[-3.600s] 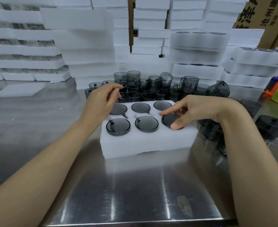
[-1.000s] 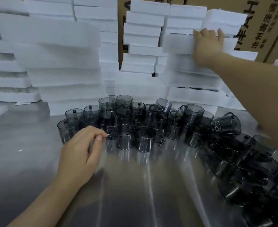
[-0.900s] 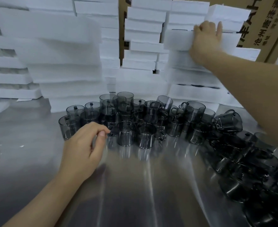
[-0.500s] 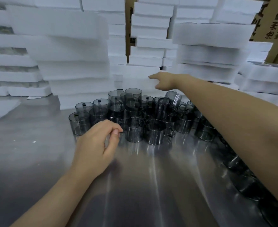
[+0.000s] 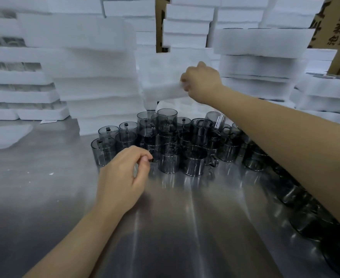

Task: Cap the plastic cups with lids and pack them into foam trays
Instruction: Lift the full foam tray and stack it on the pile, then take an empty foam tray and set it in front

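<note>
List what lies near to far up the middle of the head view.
The steel table → left hand, loosely curled → cluster of smoky plastic cups → foam tray gripped by the right hand → stacked foam trays → cardboard box.

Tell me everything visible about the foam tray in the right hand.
The foam tray is a thick white slab of soft-looking foam, blurred; no cup holes show. The right hand grips its right edge, holding it slightly tilted in the air above the rear grey cups. Whether it touches the foam stacks behind cannot be told.
</note>
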`<state>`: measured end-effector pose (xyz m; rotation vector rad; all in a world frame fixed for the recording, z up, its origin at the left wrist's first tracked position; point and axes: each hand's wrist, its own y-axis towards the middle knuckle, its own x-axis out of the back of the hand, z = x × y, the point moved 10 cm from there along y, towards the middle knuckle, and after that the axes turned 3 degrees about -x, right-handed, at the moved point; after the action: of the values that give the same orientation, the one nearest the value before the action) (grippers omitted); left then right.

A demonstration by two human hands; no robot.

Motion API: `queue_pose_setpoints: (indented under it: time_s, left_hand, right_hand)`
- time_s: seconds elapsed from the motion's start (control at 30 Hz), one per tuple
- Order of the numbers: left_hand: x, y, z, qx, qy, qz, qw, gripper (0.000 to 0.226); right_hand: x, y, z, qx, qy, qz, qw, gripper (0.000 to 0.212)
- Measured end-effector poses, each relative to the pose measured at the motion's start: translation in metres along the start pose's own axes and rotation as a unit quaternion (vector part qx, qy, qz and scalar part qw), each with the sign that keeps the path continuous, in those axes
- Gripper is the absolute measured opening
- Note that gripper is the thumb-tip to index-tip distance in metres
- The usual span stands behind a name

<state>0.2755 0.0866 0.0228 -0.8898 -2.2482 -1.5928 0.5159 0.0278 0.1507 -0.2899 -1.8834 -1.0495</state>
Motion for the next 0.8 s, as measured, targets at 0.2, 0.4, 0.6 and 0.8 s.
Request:
queue_pose_setpoints:
  time_s: [0.2, 0.4, 0.6, 0.8]
  left_hand:
    - [0.005, 0.000, 0.008, 0.031, -0.014, -0.021, 0.999, 0.019]
    - [0.031, -0.006, 0.044, 0.174, -0.105, -0.114, 0.973, 0.022]
    - [0.064, -0.034, 0.085, 0.324, -0.134, -0.188, 0.917, 0.029]
    - [0.065, -0.061, 0.083, 0.430, -0.264, -0.274, 0.819, 0.031]
  right_hand:
    - [0.069, -0.059, 0.018, 0.009, 0.024, -0.062, 0.998, 0.030]
    - [0.132, -0.176, 0.048, 0.037, 0.080, -0.073, 0.993, 0.024]
    - [0.147, -0.308, 0.099, 0.104, 0.119, -0.052, 0.986, 0.011]
    - [0.086, -0.348, 0.116, 0.131, 0.117, 0.068, 0.982, 0.014]
